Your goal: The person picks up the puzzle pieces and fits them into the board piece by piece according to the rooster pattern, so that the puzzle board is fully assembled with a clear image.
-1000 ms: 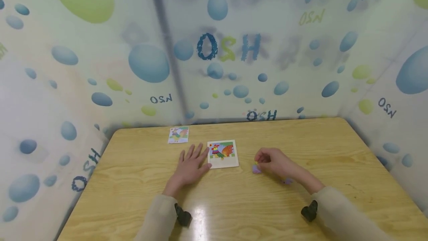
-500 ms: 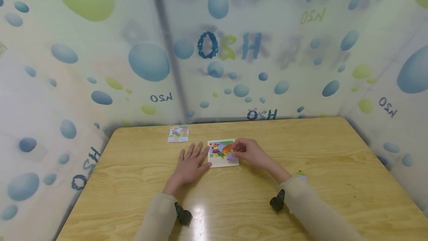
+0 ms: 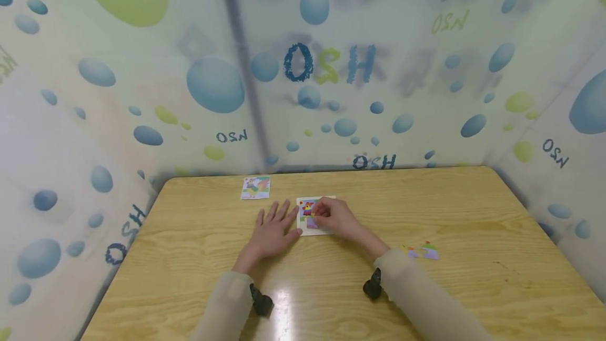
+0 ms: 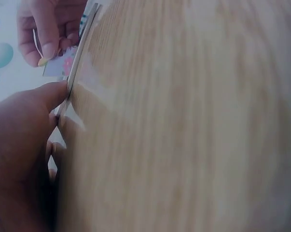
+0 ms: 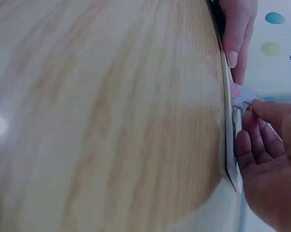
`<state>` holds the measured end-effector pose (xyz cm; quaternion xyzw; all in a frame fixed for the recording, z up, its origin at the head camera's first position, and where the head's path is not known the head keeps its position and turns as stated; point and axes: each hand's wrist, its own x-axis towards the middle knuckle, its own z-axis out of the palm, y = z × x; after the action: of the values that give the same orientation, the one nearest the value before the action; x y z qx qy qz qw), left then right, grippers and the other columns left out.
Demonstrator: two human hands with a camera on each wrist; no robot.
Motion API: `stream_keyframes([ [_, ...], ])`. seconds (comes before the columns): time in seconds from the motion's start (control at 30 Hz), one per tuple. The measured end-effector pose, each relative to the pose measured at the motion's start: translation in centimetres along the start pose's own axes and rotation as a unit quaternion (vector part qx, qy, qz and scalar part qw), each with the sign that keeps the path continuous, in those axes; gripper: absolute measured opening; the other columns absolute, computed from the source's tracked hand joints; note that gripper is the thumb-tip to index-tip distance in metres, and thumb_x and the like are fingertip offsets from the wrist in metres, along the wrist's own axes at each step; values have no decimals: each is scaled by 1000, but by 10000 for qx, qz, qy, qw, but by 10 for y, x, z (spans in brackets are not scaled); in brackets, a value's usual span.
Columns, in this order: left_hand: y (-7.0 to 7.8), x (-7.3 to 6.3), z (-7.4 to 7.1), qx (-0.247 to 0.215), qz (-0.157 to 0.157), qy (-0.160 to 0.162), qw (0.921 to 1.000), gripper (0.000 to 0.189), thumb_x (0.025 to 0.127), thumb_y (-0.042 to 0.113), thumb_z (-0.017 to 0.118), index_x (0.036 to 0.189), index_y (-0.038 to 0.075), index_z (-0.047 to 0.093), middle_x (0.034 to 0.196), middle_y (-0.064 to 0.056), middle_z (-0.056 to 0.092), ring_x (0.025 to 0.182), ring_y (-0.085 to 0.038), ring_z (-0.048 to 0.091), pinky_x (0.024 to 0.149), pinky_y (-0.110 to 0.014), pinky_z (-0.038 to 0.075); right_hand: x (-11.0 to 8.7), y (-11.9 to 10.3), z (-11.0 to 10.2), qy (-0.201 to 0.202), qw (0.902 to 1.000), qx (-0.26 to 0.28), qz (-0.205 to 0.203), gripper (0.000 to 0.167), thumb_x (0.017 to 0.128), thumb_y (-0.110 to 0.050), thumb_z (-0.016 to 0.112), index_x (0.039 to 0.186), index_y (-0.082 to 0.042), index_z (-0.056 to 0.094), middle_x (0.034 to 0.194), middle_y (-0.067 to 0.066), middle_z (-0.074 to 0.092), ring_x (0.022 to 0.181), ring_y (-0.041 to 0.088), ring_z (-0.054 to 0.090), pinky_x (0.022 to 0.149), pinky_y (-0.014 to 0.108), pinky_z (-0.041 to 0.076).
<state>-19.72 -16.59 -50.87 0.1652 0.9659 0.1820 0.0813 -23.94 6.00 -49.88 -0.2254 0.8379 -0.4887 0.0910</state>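
Note:
My left hand (image 3: pixel 270 233) lies on the table with its fingers spread. Its thumb and index fingertip meet the left edge of a shallow puzzle board (image 3: pixel 312 232) that shows part of a colourful rooster picture. Over the board, my right hand (image 3: pixel 338 219) pinches a lilac puzzle piece (image 5: pixel 239 91) between thumb and forefinger. That piece has a pink flower printed on it and stands tilted, close over the board's lower part. The right hand covers much of the board's right side in the head view.
A small card (image 3: pixel 255 188) with a paler rooster picture lies at the back left of the wooden table (image 3: pixel 199 257). Two loose puzzle pieces (image 3: pixel 430 250) lie to the right, near the right sleeve (image 3: pixel 416 288). Patterned walls enclose the table's back and sides.
My right hand has carried the lilac piece leftward from the right of the board to over it. Two loose pieces have come into view behind it. The left hand stays in place.

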Motion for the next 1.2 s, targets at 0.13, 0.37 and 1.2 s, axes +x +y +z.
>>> stream_keyframes([
  [0.13, 0, 0, -1, 8, -60, -104, 9999, 68, 106, 51, 42, 164, 18, 29, 171, -10, 11, 156, -37, 0, 119, -64, -3, 1, 0, 5, 136, 9998, 3, 177, 9, 92, 0, 71, 100, -4, 69, 90, 2, 68, 85, 15, 62, 80, 32, 54],
  [0.37, 2, -1, -5, -83, -45, -230, 9997, 70, 104, 48, 45, 164, 16, 28, 171, -10, 10, 156, -37, -1, 119, -64, -4, 3, 0, 10, 62, 9993, -134, 331, 8, 94, -2, 71, 101, -5, 70, 89, 1, 66, 82, 16, 60, 76, 31, 53],
  [1.2, 1, -1, -6, -26, -21, -301, 9995, 69, 105, 47, 46, 164, 16, 28, 172, -9, 10, 156, -36, -2, 119, -64, -4, 5, -5, 26, 57, 9931, -1171, -7, 8, 94, -4, 68, 102, -4, 70, 87, 1, 59, 80, 14, 52, 74, 32, 46],
])
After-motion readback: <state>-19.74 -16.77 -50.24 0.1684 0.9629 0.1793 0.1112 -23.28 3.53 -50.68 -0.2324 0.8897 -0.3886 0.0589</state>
